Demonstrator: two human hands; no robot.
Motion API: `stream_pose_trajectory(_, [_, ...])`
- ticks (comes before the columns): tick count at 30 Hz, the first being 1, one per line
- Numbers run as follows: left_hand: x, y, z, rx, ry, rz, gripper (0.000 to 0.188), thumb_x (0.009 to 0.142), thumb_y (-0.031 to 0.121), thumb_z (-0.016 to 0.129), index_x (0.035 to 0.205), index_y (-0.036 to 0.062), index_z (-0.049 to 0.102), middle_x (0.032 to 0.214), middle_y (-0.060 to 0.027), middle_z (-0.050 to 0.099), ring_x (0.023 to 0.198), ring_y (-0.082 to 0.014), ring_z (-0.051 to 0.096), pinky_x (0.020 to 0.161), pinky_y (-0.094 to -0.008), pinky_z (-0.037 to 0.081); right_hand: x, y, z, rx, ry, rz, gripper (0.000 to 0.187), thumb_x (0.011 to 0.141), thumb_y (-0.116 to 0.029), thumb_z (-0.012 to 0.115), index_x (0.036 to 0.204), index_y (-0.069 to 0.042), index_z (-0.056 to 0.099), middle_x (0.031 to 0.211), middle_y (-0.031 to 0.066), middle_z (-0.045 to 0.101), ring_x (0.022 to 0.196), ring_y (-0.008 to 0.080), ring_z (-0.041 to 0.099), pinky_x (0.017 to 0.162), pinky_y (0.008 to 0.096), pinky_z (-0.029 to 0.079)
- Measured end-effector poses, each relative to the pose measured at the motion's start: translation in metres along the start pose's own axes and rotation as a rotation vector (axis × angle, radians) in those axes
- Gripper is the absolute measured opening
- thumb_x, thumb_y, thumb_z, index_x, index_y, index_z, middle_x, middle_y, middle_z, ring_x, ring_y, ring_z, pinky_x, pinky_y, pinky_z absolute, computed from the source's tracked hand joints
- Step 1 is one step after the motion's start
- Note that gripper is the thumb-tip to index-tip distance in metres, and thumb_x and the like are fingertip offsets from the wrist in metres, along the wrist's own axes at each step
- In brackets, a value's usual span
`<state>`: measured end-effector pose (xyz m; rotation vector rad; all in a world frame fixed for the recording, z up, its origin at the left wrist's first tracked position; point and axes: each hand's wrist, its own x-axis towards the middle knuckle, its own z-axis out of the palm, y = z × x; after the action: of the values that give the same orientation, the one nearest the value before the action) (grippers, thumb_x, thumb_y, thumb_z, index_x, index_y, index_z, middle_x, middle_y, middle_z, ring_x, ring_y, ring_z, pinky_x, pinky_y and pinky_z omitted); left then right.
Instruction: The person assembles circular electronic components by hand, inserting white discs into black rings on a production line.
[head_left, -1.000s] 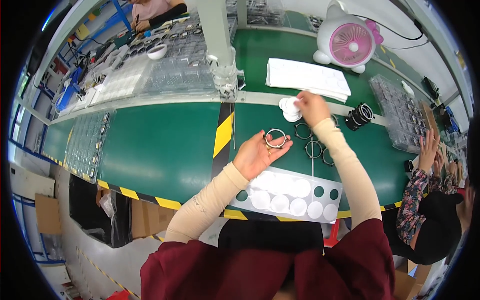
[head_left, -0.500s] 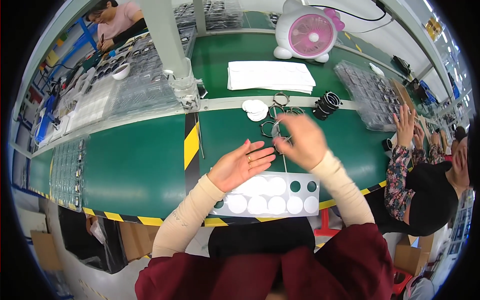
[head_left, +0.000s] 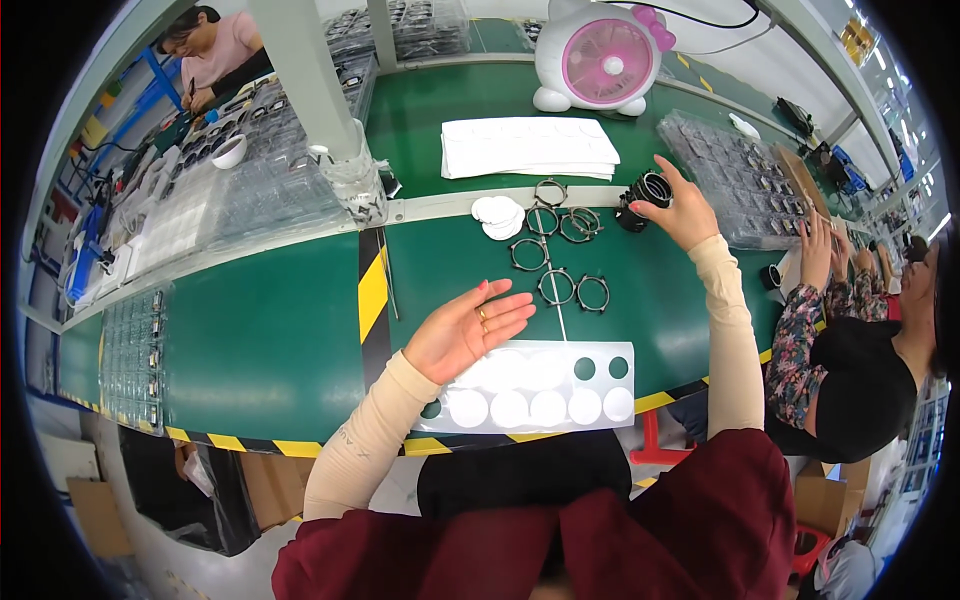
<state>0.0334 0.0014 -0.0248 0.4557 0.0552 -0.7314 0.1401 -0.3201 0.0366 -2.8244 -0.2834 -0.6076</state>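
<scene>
My left hand (head_left: 470,330) is held palm up with fingers stretched out and nothing in it, above the near left part of a sticker sheet (head_left: 590,350) with white round stickers. My right hand (head_left: 680,205) is at a stack of black rings (head_left: 632,213), its thumb and fingers apart around the stack's top. Whether the fingertips touch the rings I cannot tell. Several thin metal ring clamps (head_left: 555,287) lie loose on the green table, left of the stack. White round discs (head_left: 498,217) lie in a small pile beside them.
White paper sheets (head_left: 530,147) lie behind the metal rail (head_left: 450,205). A white and pink fan (head_left: 605,62) stands at the back. Clear trays of parts (head_left: 735,180) are on the right, near a co-worker's hands (head_left: 818,245). Another tray (head_left: 133,350) lies far left. A post (head_left: 310,80) rises at left.
My right hand has moved right and away from me, from over the ring clamps to the black ring stack. A ring clamp now shows at the right of the group. My left hand stays palm up.
</scene>
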Motion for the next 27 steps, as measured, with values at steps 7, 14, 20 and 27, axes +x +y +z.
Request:
stream_pose_trajectory(7, [0.002,0.001,0.000,0.058,0.024,0.010,0.034,0.092,0.021,0.043,0.118,-0.0009,0.040,0.124,-0.0242,0.041,0.119,-0.0333,0.040,0.099,-0.0387,0.036,0.005,0.000,0.008,0.110,-0.129,0.162,0.072,0.067,-0.028,0.071,0.128,-0.013,0.036,0.102,0.0184,0.059,0.094,0.0334,0.057,0.080,0.0384,0.045])
stream_pose_trajectory(14, [0.001,0.000,0.000,0.080,0.045,0.009,0.034,0.091,0.021,0.044,0.118,-0.0008,0.040,0.123,-0.0239,0.042,0.118,-0.0331,0.041,0.098,-0.0385,0.038,-0.001,0.028,-0.005,0.184,0.001,0.184,0.067,0.068,-0.028,0.070,0.126,-0.013,0.039,0.105,0.0189,0.058,0.096,0.0314,0.058,0.081,0.0370,0.045])
stream_pose_trajectory(20, [0.003,-0.004,0.002,0.090,0.039,-0.004,0.033,0.091,0.020,0.044,0.117,-0.0011,0.042,0.121,-0.0244,0.044,0.117,-0.0336,0.042,0.098,-0.0382,0.037,-0.033,0.068,0.015,0.055,-0.059,0.288,0.070,0.067,-0.030,0.069,0.127,-0.014,0.038,0.105,0.0192,0.058,0.095,0.0327,0.058,0.082,0.0382,0.045])
stream_pose_trajectory(27, [-0.009,-0.002,0.009,0.910,0.037,-0.038,0.023,0.085,0.026,0.055,0.095,0.0053,0.053,0.097,-0.0077,0.058,0.081,-0.0207,0.059,0.066,-0.0313,0.048,-0.067,0.019,0.007,-0.210,0.232,0.038,0.065,0.065,-0.031,0.072,0.118,-0.004,0.046,0.101,0.0154,0.055,0.092,0.0314,0.052,0.077,0.0387,0.044])
